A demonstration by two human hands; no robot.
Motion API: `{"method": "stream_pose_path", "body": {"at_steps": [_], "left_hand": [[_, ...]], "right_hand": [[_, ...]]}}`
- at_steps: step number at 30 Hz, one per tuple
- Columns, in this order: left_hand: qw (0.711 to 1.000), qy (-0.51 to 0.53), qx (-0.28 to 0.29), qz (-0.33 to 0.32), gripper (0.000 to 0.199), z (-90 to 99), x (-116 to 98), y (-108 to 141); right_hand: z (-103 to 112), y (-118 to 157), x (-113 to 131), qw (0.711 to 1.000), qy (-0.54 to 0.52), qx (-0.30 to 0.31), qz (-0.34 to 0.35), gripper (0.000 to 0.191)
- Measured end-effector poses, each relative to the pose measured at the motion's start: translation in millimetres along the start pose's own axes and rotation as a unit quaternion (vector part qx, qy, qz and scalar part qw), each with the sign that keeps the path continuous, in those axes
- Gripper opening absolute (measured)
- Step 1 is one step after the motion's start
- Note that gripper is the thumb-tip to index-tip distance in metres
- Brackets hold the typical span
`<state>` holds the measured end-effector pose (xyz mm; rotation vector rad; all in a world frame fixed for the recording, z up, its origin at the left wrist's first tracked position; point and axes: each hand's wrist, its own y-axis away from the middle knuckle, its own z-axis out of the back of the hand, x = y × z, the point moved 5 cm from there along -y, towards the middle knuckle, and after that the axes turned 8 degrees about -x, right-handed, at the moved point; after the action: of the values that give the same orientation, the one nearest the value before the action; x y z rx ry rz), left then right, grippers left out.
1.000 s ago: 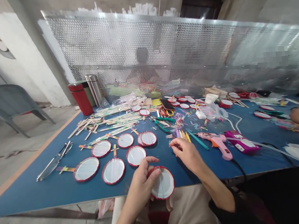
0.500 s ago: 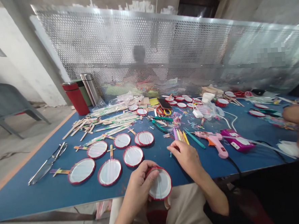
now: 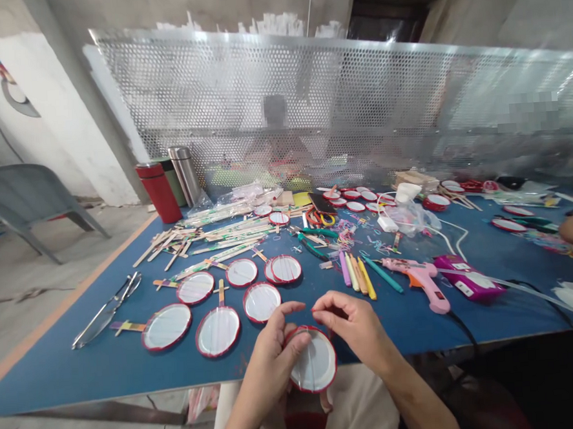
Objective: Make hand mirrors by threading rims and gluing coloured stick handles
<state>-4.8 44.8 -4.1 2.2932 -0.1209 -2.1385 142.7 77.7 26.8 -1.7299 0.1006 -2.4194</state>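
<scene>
Disc [image 3: 312, 362] with a red rim sits in our left hand [image 3: 273, 358], fingers clamped on its edge, held over our lap at the table's near edge. Our right hand [image 3: 356, 323] is just beside it, fingertips pinched together; whether they hold anything we cannot tell. More discs [image 3: 261, 302] lie on the blue table [image 3: 57, 358] just beyond.

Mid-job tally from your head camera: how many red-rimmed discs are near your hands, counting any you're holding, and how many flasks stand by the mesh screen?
Red-rimmed discs on the blue table, near the hands, one partly hidden: 7
Red-rimmed disc held in the left hand: 1
Flasks by the mesh screen: 3
Total: 11
</scene>
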Motion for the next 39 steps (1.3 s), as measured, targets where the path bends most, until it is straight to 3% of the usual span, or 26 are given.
{"method": "stream_pose_path", "body": {"at_steps": [4, 9, 12, 18, 23, 27, 33, 36, 39], "left_hand": [[0.999, 0.031, 0.026, -0.005, 0.039, -0.2, -4, 1], [0.997, 0.073, 0.006, 0.036, 0.035, 2.3, -4, -2], [0.995, 0.081, 0.022, 0.062, 0.037, 1.2, 0, -3], [0.997, 0.029, 0.059, 0.039, 0.027, 2.3, 1, 0], [0.997, 0.006, 0.075, 0.033, 0.020, 2.3, 1, 1], [0.997, -0.002, 0.068, 0.027, 0.018, 3.0, 0, 1], [0.997, -0.011, 0.066, 0.027, 0.021, 4.1, 3, 4], [0.998, -0.013, 0.056, 0.031, 0.023, 4.7, 4, 3], [0.998, -0.012, 0.045, 0.028, 0.022, 4.7, 5, 3]], "right_hand": [[-11, 7, 9, 0.997, -0.053, 0.012, 0.054, 0.010], [-12, 10, 3, 0.994, -0.105, 0.007, 0.042, 0.014], [-12, 11, 1, 0.990, -0.139, 0.007, 0.023, 0.018], [-16, 11, -4, 0.981, -0.182, 0.038, -0.059, 0.020], [-23, 12, -8, 0.941, -0.297, 0.049, -0.153, 0.025], [-18, 7, -9, 0.933, -0.322, 0.017, -0.161, 0.025], [0, -4, -17, 0.876, -0.442, -0.024, -0.191, 0.032], [4, -4, -19, 0.894, -0.408, -0.044, -0.179, 0.033], [6, -6, -21, 0.942, -0.292, -0.066, -0.153, 0.029]]}}
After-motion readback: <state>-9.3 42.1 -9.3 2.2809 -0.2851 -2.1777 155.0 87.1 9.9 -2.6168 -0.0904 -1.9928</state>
